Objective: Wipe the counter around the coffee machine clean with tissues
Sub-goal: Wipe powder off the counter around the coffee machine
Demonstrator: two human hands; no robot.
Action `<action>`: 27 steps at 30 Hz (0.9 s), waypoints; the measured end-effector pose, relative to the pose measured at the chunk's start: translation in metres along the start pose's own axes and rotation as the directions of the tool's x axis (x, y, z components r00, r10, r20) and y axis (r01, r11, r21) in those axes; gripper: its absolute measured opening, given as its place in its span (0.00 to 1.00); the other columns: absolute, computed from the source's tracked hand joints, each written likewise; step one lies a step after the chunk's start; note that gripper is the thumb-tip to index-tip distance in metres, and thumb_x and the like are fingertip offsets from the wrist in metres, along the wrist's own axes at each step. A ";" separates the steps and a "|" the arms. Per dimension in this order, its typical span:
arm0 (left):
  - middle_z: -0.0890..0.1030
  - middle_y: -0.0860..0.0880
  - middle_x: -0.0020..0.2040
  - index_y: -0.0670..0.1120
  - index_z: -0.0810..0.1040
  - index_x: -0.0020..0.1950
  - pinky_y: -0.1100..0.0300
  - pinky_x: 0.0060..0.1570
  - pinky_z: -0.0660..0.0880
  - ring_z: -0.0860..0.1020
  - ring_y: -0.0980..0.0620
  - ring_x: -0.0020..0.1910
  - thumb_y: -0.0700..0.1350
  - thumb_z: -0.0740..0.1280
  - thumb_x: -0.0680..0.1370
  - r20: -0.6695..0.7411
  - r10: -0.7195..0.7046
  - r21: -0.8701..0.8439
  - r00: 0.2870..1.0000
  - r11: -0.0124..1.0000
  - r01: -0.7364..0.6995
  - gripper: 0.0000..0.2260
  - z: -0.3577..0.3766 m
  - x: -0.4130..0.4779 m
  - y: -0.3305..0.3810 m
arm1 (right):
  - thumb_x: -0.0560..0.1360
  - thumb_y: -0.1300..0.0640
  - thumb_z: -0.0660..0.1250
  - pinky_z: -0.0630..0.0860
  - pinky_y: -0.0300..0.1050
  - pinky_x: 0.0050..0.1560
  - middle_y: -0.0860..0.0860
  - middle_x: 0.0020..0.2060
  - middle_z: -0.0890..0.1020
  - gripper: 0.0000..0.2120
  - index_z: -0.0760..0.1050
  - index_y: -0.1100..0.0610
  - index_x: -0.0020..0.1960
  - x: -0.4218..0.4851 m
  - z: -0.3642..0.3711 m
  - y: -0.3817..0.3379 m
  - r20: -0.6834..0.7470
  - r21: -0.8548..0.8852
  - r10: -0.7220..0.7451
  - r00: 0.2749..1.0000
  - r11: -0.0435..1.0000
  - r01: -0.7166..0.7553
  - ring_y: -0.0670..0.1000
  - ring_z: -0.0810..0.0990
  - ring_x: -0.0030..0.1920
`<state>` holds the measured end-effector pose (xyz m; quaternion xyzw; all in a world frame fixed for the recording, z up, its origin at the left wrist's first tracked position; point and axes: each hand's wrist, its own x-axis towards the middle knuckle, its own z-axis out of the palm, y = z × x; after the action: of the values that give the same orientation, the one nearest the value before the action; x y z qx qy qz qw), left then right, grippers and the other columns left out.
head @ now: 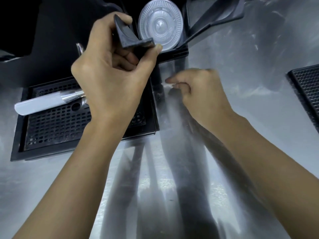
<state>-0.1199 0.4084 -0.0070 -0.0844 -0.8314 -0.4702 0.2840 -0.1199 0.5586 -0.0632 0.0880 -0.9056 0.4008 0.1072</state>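
Note:
My left hand [110,73] holds a dark angled plastic piece [131,34] lifted above the coffee machine's black drip tray [57,125]. My right hand [196,94] is down on the steel counter [172,169] just right of the tray, fingers curled and pinching a small whitish scrap that looks like tissue [168,85]; most of it is hidden under the fingers. The dark coffee machine [51,40] fills the upper left.
A white-handled tool with a metal neck [44,102] lies across the tray grate. A stack of clear cup lids [160,25] sits in a black holder [207,26] behind my hands. A black perforated mat [307,90] lies at the right edge.

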 end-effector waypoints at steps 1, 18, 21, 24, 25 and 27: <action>0.80 0.50 0.39 0.56 0.71 0.52 0.59 0.34 0.75 0.75 0.54 0.31 0.53 0.76 0.70 -0.006 0.012 0.015 1.000 1.000 -0.012 0.17 0.002 0.003 -0.001 | 0.70 0.66 0.58 0.80 0.50 0.50 0.55 0.45 0.86 0.19 0.84 0.55 0.52 0.011 0.004 -0.003 -0.046 0.030 0.035 0.998 0.999 -0.034 0.56 0.84 0.46; 0.81 0.46 0.44 0.41 0.78 0.56 0.53 0.48 0.77 0.80 0.48 0.44 0.44 0.67 0.79 0.002 -0.222 0.016 0.975 0.975 0.222 0.09 -0.045 -0.067 -0.017 | 0.66 0.72 0.57 0.79 0.54 0.54 0.53 0.52 0.85 0.26 0.83 0.54 0.55 -0.042 -0.008 -0.022 0.290 -0.154 0.048 0.956 0.988 -0.002 0.57 0.83 0.51; 0.81 0.45 0.45 0.43 0.79 0.56 0.54 0.48 0.77 0.80 0.47 0.45 0.43 0.66 0.80 -0.017 -0.286 -0.043 0.958 0.958 0.285 0.07 -0.039 -0.072 -0.025 | 0.66 0.68 0.52 0.80 0.55 0.50 0.58 0.47 0.85 0.25 0.84 0.56 0.53 0.006 -0.006 -0.009 0.023 -0.124 0.087 0.996 0.989 -0.084 0.61 0.83 0.47; 0.81 0.51 0.43 0.46 0.79 0.53 0.59 0.45 0.75 0.79 0.51 0.43 0.42 0.65 0.80 -0.016 -0.263 0.011 0.965 0.965 0.263 0.05 -0.034 -0.077 -0.029 | 0.73 0.66 0.57 0.77 0.53 0.55 0.59 0.53 0.83 0.18 0.82 0.57 0.56 0.029 0.017 -0.005 0.138 -0.250 0.146 0.980 0.962 -0.108 0.62 0.80 0.52; 0.81 0.52 0.43 0.47 0.79 0.53 0.61 0.45 0.74 0.79 0.53 0.42 0.42 0.65 0.80 -0.022 -0.250 0.029 0.968 0.968 0.251 0.04 -0.033 -0.077 -0.030 | 0.75 0.66 0.59 0.76 0.52 0.57 0.58 0.56 0.82 0.18 0.81 0.56 0.58 0.025 0.026 -0.005 0.175 -0.286 0.159 0.972 0.952 -0.104 0.61 0.79 0.55; 0.80 0.54 0.43 0.48 0.78 0.52 0.63 0.45 0.73 0.79 0.55 0.42 0.41 0.65 0.80 -0.031 -0.223 0.067 0.974 0.972 0.225 0.04 -0.032 -0.078 -0.031 | 0.73 0.70 0.60 0.76 0.53 0.59 0.58 0.58 0.81 0.19 0.81 0.59 0.59 -0.002 0.038 -0.008 0.188 -0.330 0.085 0.979 0.944 -0.019 0.61 0.80 0.57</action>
<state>-0.0561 0.3744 -0.0601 0.0252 -0.8483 -0.4706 0.2415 -0.1204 0.5245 -0.0831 0.0847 -0.9676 0.2370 0.0185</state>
